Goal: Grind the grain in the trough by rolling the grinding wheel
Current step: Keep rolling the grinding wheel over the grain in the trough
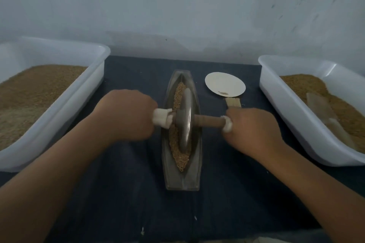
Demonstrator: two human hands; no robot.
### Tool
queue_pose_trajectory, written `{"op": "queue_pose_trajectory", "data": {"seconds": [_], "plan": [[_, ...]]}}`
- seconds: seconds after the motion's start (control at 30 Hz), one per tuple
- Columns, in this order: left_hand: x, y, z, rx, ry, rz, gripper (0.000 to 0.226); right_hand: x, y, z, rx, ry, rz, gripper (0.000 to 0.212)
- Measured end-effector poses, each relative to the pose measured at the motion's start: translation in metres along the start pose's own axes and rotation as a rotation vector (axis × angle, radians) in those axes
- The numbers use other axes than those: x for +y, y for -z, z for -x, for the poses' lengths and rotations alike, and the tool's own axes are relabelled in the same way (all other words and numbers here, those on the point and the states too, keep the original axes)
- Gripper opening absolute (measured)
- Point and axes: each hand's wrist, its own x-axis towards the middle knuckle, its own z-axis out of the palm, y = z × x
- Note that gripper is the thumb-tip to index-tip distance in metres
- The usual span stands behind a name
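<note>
A narrow boat-shaped metal trough (194, 175) lies lengthwise on the dark cloth, filled with brown grain (181, 161). A grey metal grinding wheel (184, 119) stands upright in the grain near the trough's middle, on a wooden axle (209, 121) with white-wrapped ends. My left hand (128, 113) grips the left axle end, close to the wheel. My right hand (250, 127) grips the right end, farther from the wheel.
A large white tub (94, 77) of brown grain stands at the left. Another white tub (280, 100) at the right holds grain and a pale scoop (324, 110). A white paper plate (225, 84) and a small brush (233, 102) lie beyond my right hand. A wall rises behind.
</note>
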Motion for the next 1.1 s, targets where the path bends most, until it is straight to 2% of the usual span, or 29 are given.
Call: {"op": "queue_pose_trajectory", "data": {"seconds": [0.1, 0.23, 0.3, 0.43, 0.53, 0.63, 0.77, 0.9, 1.03, 1.1], "plan": [[-0.002, 0.001, -0.024, -0.027, 0.055, 0.026, 0.02, -0.003, -0.004, -0.028, 0.01, -0.042, 0.055, 0.039], [-0.009, 0.005, -0.071, 0.067, 0.184, 0.021, 0.02, -0.007, -0.011, -0.09, 0.029, -0.099, 0.023, 0.034], [-0.009, 0.009, -0.078, 0.044, 0.192, 0.034, 0.021, -0.005, -0.009, -0.101, 0.001, -0.095, 0.009, 0.033], [-0.001, 0.015, -0.048, -0.066, 0.113, 0.084, 0.018, -0.004, -0.009, -0.066, -0.089, -0.091, 0.026, 0.037], [0.002, 0.012, -0.003, -0.139, 0.039, 0.107, 0.021, -0.005, 0.001, -0.015, 0.04, -0.004, 0.021, 0.04], [0.003, 0.009, 0.016, -0.091, 0.004, 0.089, 0.025, -0.003, 0.008, 0.008, 0.082, 0.064, -0.039, 0.039], [0.0, 0.006, -0.028, -0.03, 0.083, 0.044, 0.02, -0.004, -0.007, -0.034, 0.045, -0.038, 0.045, 0.037], [-0.007, 0.008, -0.07, 0.054, 0.173, 0.037, 0.019, -0.004, -0.02, -0.089, 0.051, -0.12, 0.011, 0.034], [-0.003, 0.011, -0.059, -0.02, 0.134, 0.066, 0.018, -0.003, -0.017, -0.073, -0.051, -0.111, 0.02, 0.036], [-0.001, 0.009, -0.032, -0.071, 0.085, 0.088, 0.019, -0.003, -0.011, -0.043, -0.024, -0.063, 0.035, 0.038]]}}
